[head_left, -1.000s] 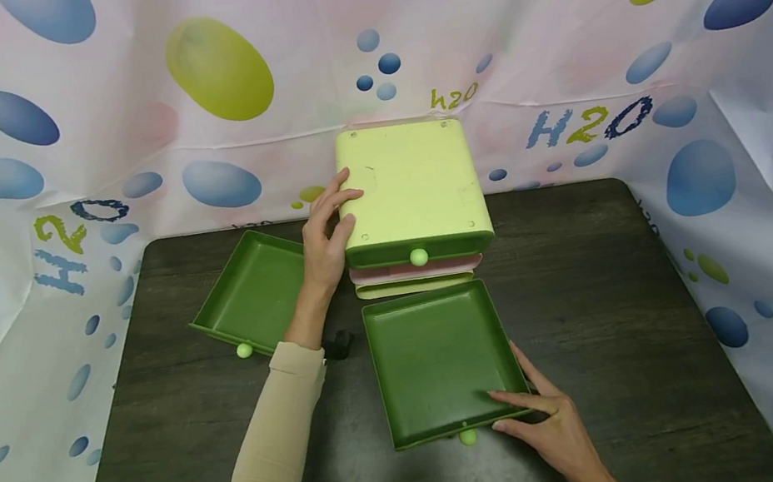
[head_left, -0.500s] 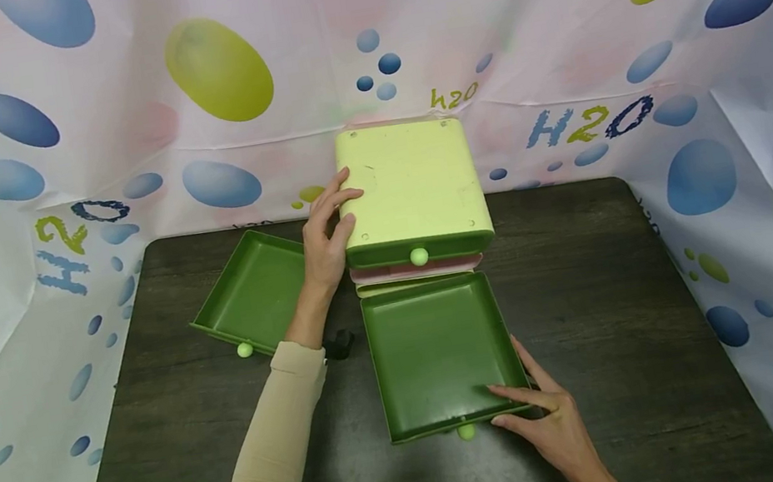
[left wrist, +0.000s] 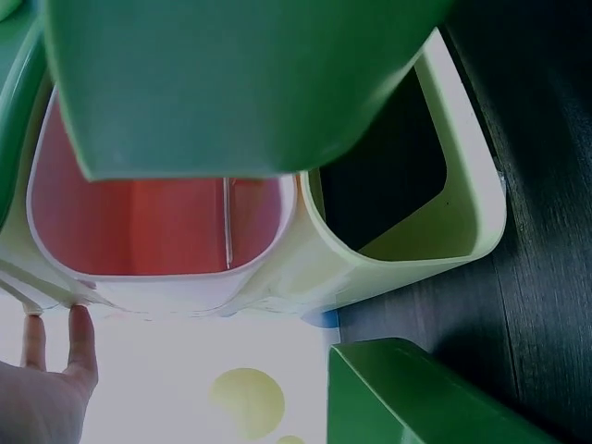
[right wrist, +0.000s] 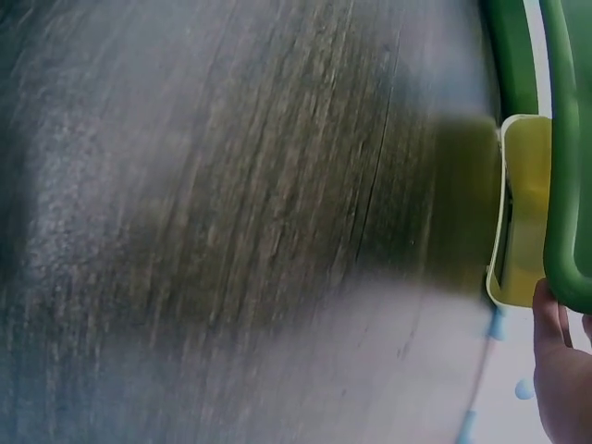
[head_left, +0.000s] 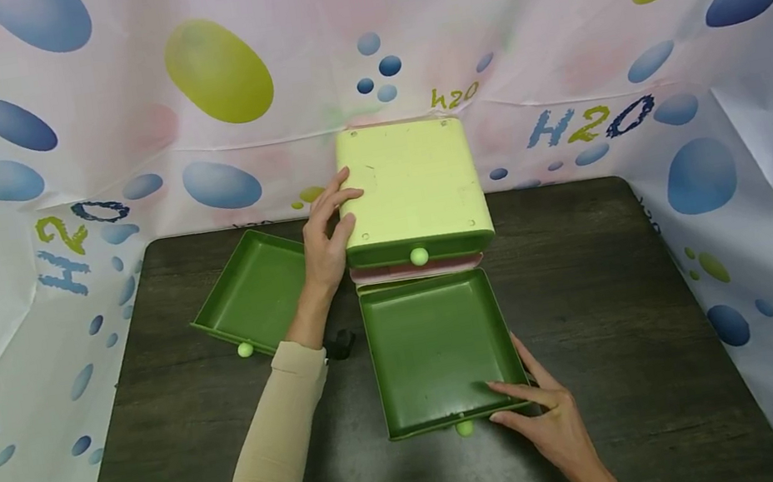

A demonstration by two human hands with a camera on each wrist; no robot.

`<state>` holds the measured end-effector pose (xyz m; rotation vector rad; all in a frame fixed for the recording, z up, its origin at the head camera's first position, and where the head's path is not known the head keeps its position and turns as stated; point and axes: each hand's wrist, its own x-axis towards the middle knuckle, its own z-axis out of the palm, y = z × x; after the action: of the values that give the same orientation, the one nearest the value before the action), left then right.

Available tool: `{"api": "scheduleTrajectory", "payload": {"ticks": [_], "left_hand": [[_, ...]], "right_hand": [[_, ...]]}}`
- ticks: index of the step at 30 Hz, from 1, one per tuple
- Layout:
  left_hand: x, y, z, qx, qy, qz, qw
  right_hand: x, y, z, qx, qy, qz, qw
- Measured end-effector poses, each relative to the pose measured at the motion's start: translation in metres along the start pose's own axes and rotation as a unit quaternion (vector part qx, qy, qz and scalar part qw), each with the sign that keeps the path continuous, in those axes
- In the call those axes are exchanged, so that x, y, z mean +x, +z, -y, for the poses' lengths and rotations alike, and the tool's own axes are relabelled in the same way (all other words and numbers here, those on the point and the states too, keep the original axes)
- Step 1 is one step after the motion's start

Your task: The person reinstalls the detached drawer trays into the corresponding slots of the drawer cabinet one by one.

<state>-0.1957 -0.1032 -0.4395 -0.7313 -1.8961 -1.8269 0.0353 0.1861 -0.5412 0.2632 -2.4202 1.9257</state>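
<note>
My right hand [head_left: 555, 421] grips the front right corner of a shallow green drawer [head_left: 442, 350], thumb at the front and forefinger inside the wall. The drawer's light green knob [head_left: 465, 429] faces me, and its back edge lies close to the lowest opening of a stacked drawer cabinet [head_left: 411, 182]. My left hand [head_left: 326, 242] rests against the cabinet's left side, fingertips over the top edge. In the left wrist view the held drawer [left wrist: 250, 83] hangs in front of an open pink compartment [left wrist: 185, 222] and an open yellow-green one [left wrist: 467, 213].
A second green drawer [head_left: 254, 295] lies turned on the table [head_left: 580, 311] at left, partly behind my left forearm. A small black object [head_left: 339, 344] shows beside that forearm. The cabinet's top unit has a green drawer front [head_left: 381, 256]. A patterned sheet [head_left: 295, 45] hangs behind.
The right hand has brought the green drawer slightly away from me, so its back edge now overlaps the front of the lowest unit. The left hand has stayed on the cabinet.
</note>
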Motion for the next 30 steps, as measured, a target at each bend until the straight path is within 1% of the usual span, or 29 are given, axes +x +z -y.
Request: {"api": "scheduleTrajectory", "payload": {"ticks": [5,11,18,22,30], "left_hand": [[0.001,0.001,0.000,-0.002,0.004,0.002,1.0000],[0.000,0.000,0.000,-0.001,0.009,-0.002,1.0000],[-0.001,0.002,0.001,-0.007,-0.005,-0.007,0.9999],[-0.002,0.002,0.001,-0.007,-0.009,-0.010,0.9999],[-0.001,0.002,-0.001,-0.004,0.002,-0.012,0.9999]], "right_hand": [[0.002,0.000,0.000,0.003,-0.013,0.001,1.000],[0.005,0.003,0.002,0.011,-0.006,-0.008,1.000],[0.008,0.006,0.004,0.004,-0.015,-0.020,1.000],[0.009,0.008,0.004,-0.003,-0.010,-0.024,1.000],[0.009,0.011,0.005,-0.006,-0.012,-0.029,0.999]]}}
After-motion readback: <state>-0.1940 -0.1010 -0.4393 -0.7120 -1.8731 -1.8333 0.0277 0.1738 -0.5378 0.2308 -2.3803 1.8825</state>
